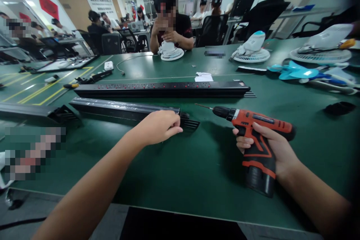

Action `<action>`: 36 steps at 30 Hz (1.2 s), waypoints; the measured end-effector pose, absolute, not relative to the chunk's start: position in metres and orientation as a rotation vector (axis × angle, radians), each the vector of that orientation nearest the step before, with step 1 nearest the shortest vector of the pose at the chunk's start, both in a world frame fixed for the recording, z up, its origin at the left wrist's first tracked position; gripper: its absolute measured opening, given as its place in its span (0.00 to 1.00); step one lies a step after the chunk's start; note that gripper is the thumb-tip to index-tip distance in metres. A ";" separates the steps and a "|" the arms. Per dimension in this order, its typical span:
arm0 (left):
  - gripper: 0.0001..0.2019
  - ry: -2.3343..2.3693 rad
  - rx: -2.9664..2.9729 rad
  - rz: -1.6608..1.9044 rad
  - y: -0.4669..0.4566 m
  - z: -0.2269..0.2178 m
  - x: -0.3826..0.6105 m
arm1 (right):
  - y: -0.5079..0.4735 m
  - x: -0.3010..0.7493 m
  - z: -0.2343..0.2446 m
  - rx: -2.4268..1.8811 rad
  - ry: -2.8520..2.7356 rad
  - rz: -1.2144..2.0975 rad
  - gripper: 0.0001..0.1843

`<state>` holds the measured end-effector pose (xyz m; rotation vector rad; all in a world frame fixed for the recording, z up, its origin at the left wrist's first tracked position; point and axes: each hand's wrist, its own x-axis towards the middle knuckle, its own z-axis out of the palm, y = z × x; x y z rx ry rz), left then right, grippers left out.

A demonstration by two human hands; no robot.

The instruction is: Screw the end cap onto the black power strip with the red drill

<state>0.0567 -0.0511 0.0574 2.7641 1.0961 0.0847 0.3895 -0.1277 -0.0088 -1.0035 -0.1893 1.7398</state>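
My right hand (277, 152) is wrapped around the grip of an orange and black cordless drill (261, 122), holding it above the green table. Its thin bit (203, 106) points left. My left hand (161, 126) is curled closed at the right end of a long black bar (118, 105) with a shiny top face. Anything between those fingers is hidden. Dark thin prongs (191, 124) stick out beyond the bar's end, just right of this hand. Behind lies a long black power strip (157, 90) with a row of red dots along its top.
Another black bar (28, 111) lies at the left. White fan parts (251, 50) and blue fan blades (295, 71) lie at the right rear. Across the table (182, 191), a person (171, 22) holds a small white fan (171, 53). A paper scrap (204, 77) rests behind the power strip.
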 end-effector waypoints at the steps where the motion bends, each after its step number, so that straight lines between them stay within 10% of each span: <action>1: 0.10 1.146 2.700 0.076 -0.056 0.055 0.049 | -0.128 0.389 -0.008 -1.010 -0.175 1.738 0.20; 36: 0.10 1.425 2.990 -0.203 -0.098 0.001 0.025 | -0.130 0.392 -0.007 -1.170 -0.205 1.692 0.20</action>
